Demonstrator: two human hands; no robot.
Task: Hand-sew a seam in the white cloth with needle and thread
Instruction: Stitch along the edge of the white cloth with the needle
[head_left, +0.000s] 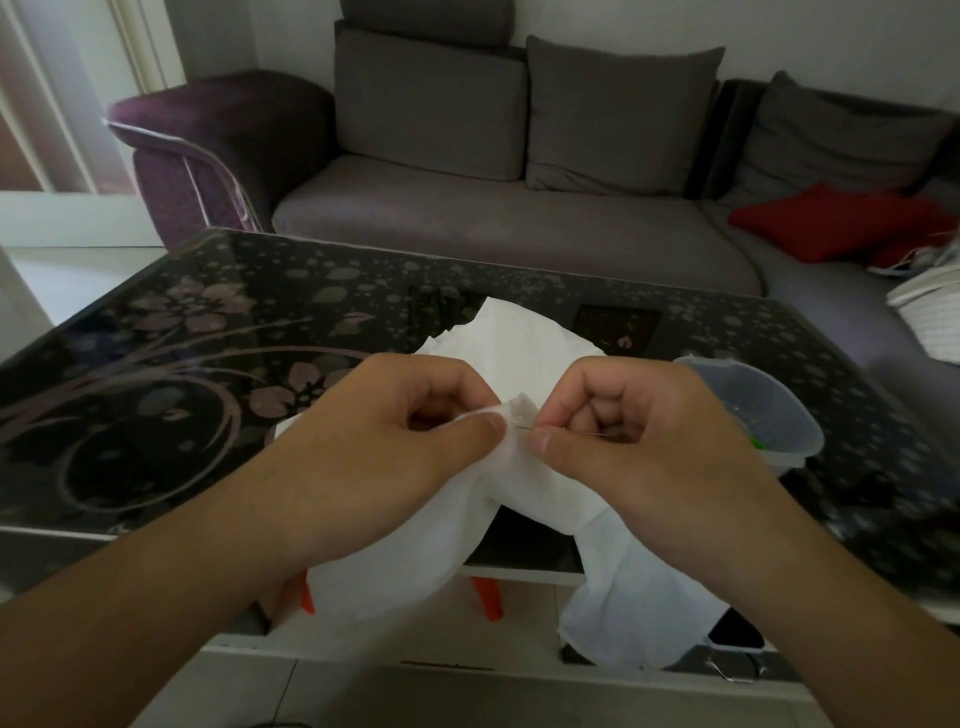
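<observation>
while my left hand (415, 431) pinched a fold of the white cloth (524, 478) above the glass table (208, 332), my right hand (639, 431) gripped the needle (524, 428) at that fold.

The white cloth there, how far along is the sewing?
Done: no finished stitches can be made out. In hand: the left hand pinches a fold of the white cloth while the right hand holds the needle, its tip at that fold. Left: apparently most of the seam; the cloth hangs loose over the table edge.
</observation>
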